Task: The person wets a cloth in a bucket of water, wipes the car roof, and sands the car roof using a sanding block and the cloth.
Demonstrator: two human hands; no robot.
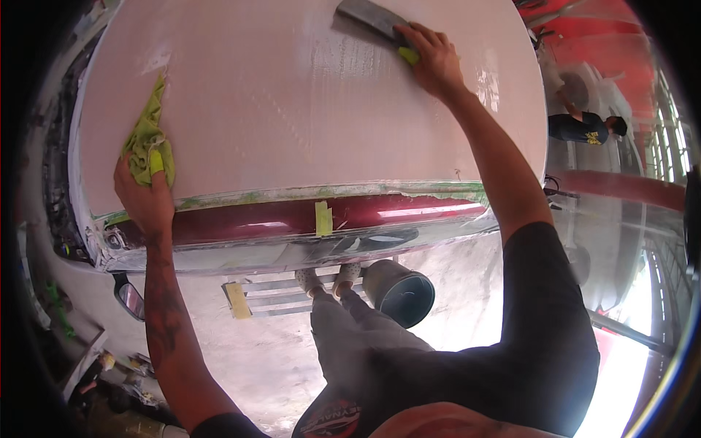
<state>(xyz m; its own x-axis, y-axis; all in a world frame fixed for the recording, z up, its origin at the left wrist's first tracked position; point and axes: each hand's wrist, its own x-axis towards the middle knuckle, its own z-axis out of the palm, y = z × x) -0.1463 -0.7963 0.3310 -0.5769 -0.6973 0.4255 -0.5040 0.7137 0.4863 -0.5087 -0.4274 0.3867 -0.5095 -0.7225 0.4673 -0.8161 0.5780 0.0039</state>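
A broad car roof panel (241, 124) in pale pinkish primer lies before me, with wet streaks near its far middle. My left hand (144, 191) is closed on a crumpled yellow-green cloth (148, 135) that rests on the panel's left part. At the far right of centre, my right hand (437, 66) grips the end of a long grey sanding block (369, 20), which lies against the panel. Yellow-green wrapping covers the left thumb, and a similar patch shows at the right hand's fingers. The block's underside is hidden.
Along the near edge runs a dark red glossy strip (255, 225) with a piece of yellow tape (323, 219). Below, my feet stand on a slatted bench (274, 301) beside a dark bucket (420, 303). A side mirror (131, 299) juts out at left. Another person (588, 130) is at the right.
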